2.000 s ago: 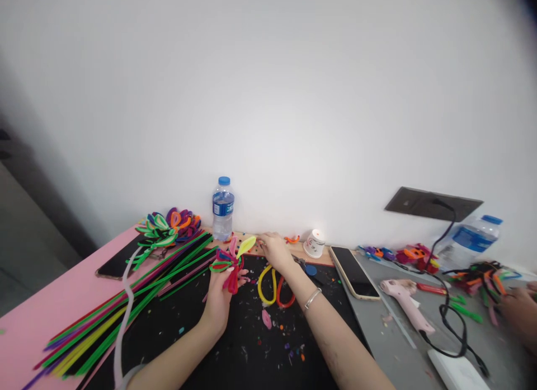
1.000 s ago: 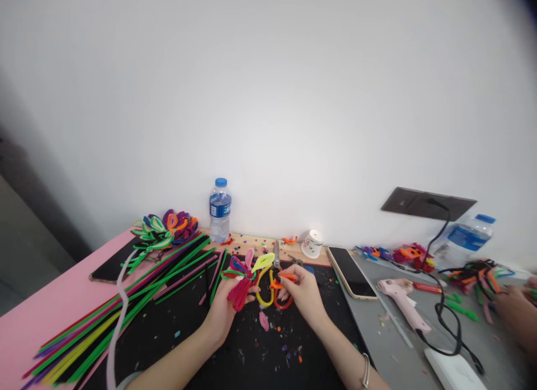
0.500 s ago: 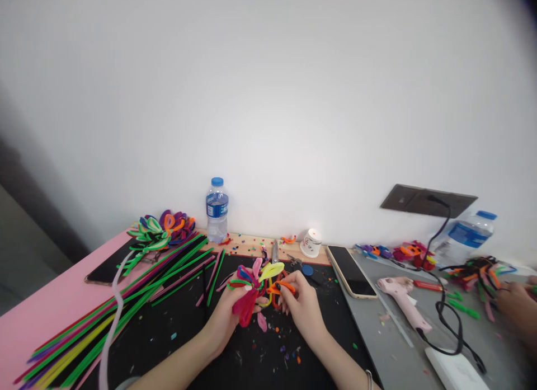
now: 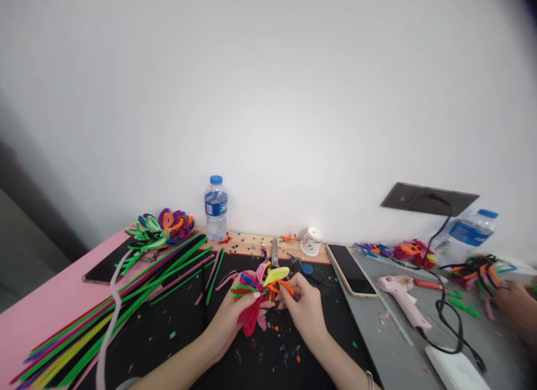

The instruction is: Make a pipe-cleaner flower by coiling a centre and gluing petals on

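A pipe-cleaner flower (image 4: 250, 317) with red, pink, yellow, green and blue looped petals is held above the black mat (image 4: 168, 345). My left hand (image 4: 229, 314) is closed around its left side, thumb near the centre. On the other side, my right hand (image 4: 302, 303) pinches an orange pipe-cleaner loop (image 4: 286, 287) against the flower; its fingertips are partly hidden. Just behind the hands lie scissors (image 4: 274, 253) and a round blue piece (image 4: 307, 269).
Long pipe cleaners (image 4: 96, 337) and finished flowers (image 4: 151, 230) lie left, near a water bottle (image 4: 216, 211). A paper cup (image 4: 311, 242), phone (image 4: 351, 271), pink glue gun (image 4: 405, 303) and cable (image 4: 459, 323) sit right. Another person's hand (image 4: 516, 303) is at far right.
The flower has turned slightly, its red petals swinging right and the yellow petal tilting rightward. My right hand has drawn closer in, with the orange loop now against the flower.
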### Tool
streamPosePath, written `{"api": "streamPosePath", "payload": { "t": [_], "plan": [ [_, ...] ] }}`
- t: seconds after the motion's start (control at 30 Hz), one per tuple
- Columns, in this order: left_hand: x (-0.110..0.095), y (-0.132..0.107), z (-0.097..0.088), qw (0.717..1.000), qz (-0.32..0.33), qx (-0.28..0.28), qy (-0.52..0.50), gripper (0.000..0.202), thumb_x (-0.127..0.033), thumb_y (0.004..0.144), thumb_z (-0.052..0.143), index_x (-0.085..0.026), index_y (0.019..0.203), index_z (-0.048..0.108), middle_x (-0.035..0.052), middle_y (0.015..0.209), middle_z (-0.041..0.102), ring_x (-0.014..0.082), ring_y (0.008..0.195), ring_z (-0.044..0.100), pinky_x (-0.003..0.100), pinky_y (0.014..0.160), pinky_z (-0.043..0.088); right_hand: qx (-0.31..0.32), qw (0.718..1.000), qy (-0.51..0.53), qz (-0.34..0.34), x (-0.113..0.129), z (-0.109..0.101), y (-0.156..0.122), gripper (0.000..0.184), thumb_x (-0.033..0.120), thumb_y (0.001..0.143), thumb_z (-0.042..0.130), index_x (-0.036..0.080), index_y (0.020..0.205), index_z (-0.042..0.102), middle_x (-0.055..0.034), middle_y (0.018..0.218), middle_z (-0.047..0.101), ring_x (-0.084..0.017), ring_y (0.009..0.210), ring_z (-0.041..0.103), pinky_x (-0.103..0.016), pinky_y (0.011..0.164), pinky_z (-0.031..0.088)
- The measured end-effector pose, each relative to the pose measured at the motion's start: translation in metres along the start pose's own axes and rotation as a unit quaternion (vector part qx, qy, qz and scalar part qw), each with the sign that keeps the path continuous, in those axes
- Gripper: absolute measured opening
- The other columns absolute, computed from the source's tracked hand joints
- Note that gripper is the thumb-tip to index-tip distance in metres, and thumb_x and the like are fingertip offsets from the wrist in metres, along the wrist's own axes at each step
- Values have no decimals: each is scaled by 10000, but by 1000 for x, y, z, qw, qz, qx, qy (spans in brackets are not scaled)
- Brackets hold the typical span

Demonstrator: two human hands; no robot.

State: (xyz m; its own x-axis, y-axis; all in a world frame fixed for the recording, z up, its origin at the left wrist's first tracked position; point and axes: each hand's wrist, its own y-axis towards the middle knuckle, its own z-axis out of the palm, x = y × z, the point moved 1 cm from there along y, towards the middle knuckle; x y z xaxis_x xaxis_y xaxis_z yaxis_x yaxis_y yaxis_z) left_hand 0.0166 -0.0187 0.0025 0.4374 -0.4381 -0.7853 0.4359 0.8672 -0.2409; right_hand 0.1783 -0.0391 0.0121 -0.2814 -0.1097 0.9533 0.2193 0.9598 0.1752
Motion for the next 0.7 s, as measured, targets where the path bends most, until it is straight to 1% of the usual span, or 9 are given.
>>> {"api": "streamPosePath", "payload": {
  "t": [0.2, 0.37, 0.47, 0.6, 0.7],
  "plan": [
    [1, 0, -1, 1000, 2, 10, 3, 464, -243, 736, 667, -244, 1166, 494, 63, 976, 693, 259, 859, 682, 356, 753, 521, 6, 1000, 7, 7, 0, 0, -2, 239, 351, 774, 572, 230, 631, 424, 23, 500, 573, -153, 410, 563, -255, 422, 462],
    [-2, -2, 4, 1000, 0, 6, 4, 482, -252, 697, 702, -248, 1142, 516, 60, 965, 699, 252, 840, 687, 334, 724, 526, 12, 1000, -7, -2, -2, 1, -2, 243, 357, 787, 553, 230, 624, 424, 21, 498, 575, -150, 394, 549, -254, 402, 448],
    [-5, -3, 7, 1000, 2, 11, 5, 490, -245, 690, 709, -248, 1140, 514, 57, 947, 702, 246, 837, 689, 324, 731, 523, 14, 1000, -19, -1, -2, 2, -2, 242, 341, 790, 547, 230, 620, 415, 20, 497, 579, -147, 386, 548, -248, 395, 442],
    [-6, -3, 7, 1000, 2, 11, 3, 497, -244, 670, 725, -246, 1125, 523, 61, 941, 702, 248, 824, 691, 332, 737, 525, 13, 1000, -22, 0, -1, 2, -3, 243, 330, 784, 546, 231, 612, 405, 26, 495, 578, -136, 371, 542, -231, 377, 431],
    [-5, -3, 6, 1000, 3, 18, 2, 472, -243, 683, 712, -238, 1117, 528, 68, 952, 698, 253, 834, 688, 345, 739, 527, 11, 1000, -21, 1, 0, 2, -3, 240, 316, 772, 557, 230, 606, 406, 35, 498, 569, -128, 366, 539, -220, 371, 429]
  ]
}}
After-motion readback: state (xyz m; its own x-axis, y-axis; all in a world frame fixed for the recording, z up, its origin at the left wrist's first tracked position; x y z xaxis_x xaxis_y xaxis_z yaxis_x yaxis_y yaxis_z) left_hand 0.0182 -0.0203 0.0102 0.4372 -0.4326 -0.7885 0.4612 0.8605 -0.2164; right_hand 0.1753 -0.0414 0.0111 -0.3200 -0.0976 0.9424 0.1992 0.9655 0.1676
